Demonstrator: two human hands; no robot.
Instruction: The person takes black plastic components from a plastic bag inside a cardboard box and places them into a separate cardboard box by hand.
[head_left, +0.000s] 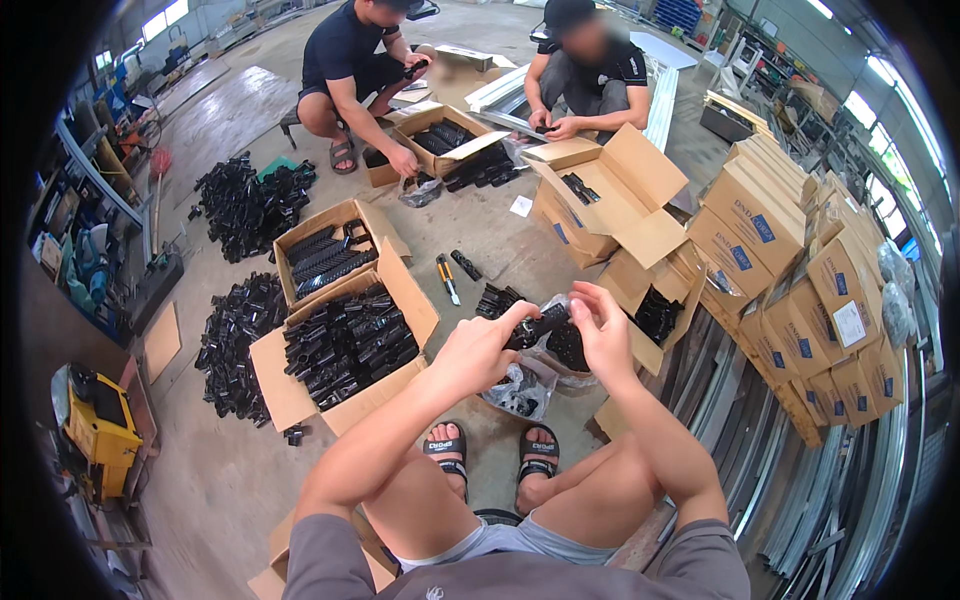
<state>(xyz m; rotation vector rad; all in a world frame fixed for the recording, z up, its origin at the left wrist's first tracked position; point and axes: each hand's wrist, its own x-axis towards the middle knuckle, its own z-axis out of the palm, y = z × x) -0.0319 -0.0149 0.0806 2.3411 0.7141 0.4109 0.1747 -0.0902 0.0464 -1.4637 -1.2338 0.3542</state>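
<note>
My left hand [474,352] is closed round a short, black, ribbed plastic part [546,322], held up in front of my knees. At its right end, the bent fingers and thumb of my right hand [604,338] grip the same part. What the right fingertips cover is hidden. Just below the hands, a clear plastic bag [522,392] with small dark pieces lies near my feet. More black parts [497,299] show beyond my left fingers. An orange-and-black utility knife [447,279] lies on the floor ahead, beside a single black part [466,265].
To the left stand open cartons [428,312] of black parts, with loose heaps [240,340] beyond. An open carton [648,345] sits right of my hands. Stacked closed boxes [750,225] and long metal profiles [800,510] line the right. Two people [335,60] work across from me.
</note>
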